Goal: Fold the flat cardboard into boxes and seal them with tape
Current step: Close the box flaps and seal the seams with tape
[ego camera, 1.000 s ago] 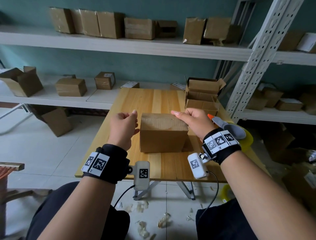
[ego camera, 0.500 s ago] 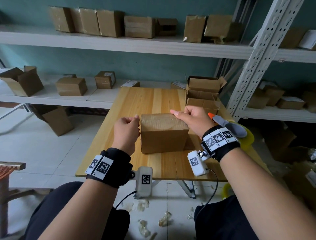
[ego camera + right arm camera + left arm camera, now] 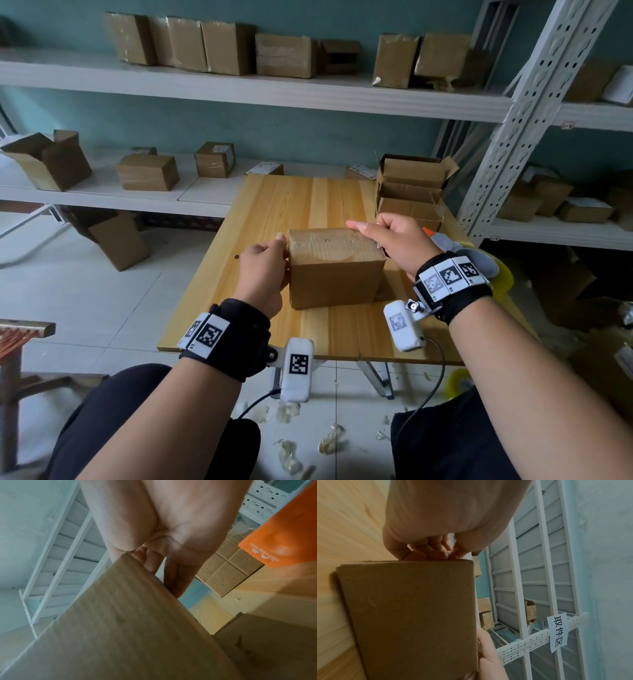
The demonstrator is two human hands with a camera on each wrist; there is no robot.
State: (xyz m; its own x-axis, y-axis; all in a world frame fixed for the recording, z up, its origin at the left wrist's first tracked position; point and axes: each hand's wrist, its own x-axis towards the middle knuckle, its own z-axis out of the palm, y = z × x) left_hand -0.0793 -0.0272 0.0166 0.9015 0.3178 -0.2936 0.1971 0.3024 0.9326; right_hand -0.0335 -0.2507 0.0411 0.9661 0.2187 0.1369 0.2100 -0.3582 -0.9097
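Two hands on one closed cardboard box (image 3: 334, 270), centre of the head view, standing on the wooden table (image 3: 274, 212). Left hand (image 3: 262, 274) against the box's left end, fingers curled with knuckles touching the upper left edge, thumb lying at the top corner; in the left wrist view curled fingers (image 3: 433, 547) meet the box (image 3: 409, 615) at its edge, whether truly gripping or merely bracing cannot be told. Right hand (image 3: 394, 246) over the upper right corner, thumb stretched along the far top edge, fingers hanging down the right side; in the right wrist view long fingers (image 3: 176, 577) lie flat along the box's (image 3: 128, 628) side, a loose steadying hold rather than a pinch. Tape dispenser (image 3: 466, 253) with orange tip just right of the right wrist, untouched. Stack of open boxes (image 3: 411, 192) at upper right of the table.

Likely risks from here: uneven squeeze from either side, buckling a thin wall or popping the top flaps if unsealed; no tape seam clearly visible on top. Sliding across the smooth wood toward the near edge under a one-sided push. Elbow or wrist knocking the dispenser off the right edge while reaching.
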